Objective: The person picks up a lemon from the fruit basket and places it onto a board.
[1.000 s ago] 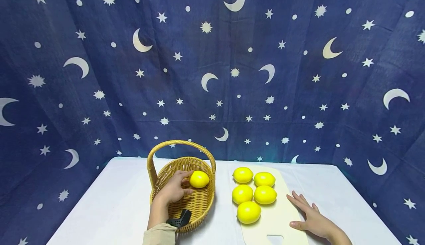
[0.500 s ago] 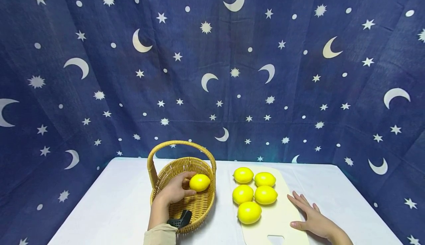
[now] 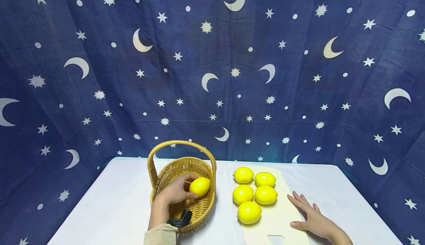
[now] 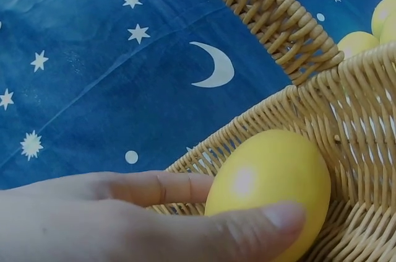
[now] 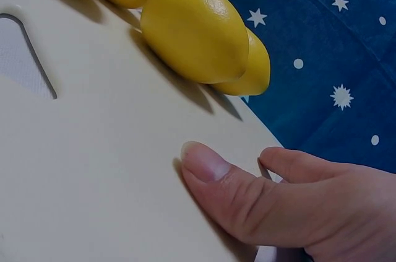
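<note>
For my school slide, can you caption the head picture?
Left hand holds a lemon in a basket; five lemons wait.

On the surface (image 3: 109, 208) the basket (image 3: 199, 210) stood to the left and the cutting board (image 3: 282, 219) to the right, just apart. One lemon (image 3: 200, 186) lay inside the basket, held by the left hand (image 3: 174, 192). Five lemons (image 3: 254, 195) sat on the board's left part, and the right hand (image 3: 310, 217) rested flat on its right edge. A backdrop cloth (image 3: 212, 71) hung behind.
</note>
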The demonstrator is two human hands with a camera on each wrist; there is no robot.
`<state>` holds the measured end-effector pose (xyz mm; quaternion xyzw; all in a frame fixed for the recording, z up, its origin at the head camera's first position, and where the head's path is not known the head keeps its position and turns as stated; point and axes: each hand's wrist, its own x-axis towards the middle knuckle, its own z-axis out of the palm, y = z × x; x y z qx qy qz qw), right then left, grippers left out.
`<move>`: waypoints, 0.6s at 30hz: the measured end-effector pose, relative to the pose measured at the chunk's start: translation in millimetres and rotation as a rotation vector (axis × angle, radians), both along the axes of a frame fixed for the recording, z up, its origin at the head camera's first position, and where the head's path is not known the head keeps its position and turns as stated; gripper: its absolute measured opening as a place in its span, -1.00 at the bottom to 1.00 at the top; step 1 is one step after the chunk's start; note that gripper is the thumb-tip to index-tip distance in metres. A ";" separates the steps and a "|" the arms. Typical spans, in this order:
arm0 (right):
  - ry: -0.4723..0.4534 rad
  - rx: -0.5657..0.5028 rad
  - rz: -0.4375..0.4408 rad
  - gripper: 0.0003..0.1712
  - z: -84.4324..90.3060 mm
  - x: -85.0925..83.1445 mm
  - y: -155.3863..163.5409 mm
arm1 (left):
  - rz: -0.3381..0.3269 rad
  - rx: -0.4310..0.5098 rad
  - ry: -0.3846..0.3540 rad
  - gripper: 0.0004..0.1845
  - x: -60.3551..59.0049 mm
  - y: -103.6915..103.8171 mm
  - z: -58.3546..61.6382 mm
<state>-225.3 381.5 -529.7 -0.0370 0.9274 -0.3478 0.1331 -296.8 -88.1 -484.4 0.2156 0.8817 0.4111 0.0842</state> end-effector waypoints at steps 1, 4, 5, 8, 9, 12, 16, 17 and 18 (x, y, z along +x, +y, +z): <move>0.000 -0.002 -0.001 0.13 -0.1 -0.2 0.0 | -0.002 0.004 0.000 -0.45 0.1 0.5 0.1; -0.005 0.001 -0.003 0.13 -0.2 -0.2 -0.2 | -0.001 0.007 0.005 -0.45 -0.2 3.4 -0.1; -0.008 0.002 -0.004 0.13 -0.3 0.0 -0.2 | 0.002 0.005 0.007 -0.44 -0.2 4.8 0.3; -0.010 0.004 -0.007 0.14 -0.4 0.3 -0.6 | 0.001 -0.003 0.011 -0.43 0.0 8.7 0.4; -0.011 0.005 -0.007 0.14 -0.4 0.3 -0.8 | 0.001 -0.007 0.010 -0.43 0.3 9.7 0.5; -0.009 0.006 -0.009 0.14 -0.4 0.1 -1.1 | -0.002 -0.007 -0.001 -0.44 0.5 11.4 0.4; -0.007 0.021 -0.010 0.14 0.4 0.2 -1.3 | -0.014 0.009 -0.015 -0.46 1.0 11.5 0.5; -0.005 0.025 -0.010 0.14 0.7 0.2 -1.4 | -0.022 0.015 -0.012 -0.47 1.2 11.3 0.4; -0.002 0.029 -0.009 0.13 1.1 0.3 -1.5 | -0.029 0.017 -0.012 -0.47 1.4 11.0 0.9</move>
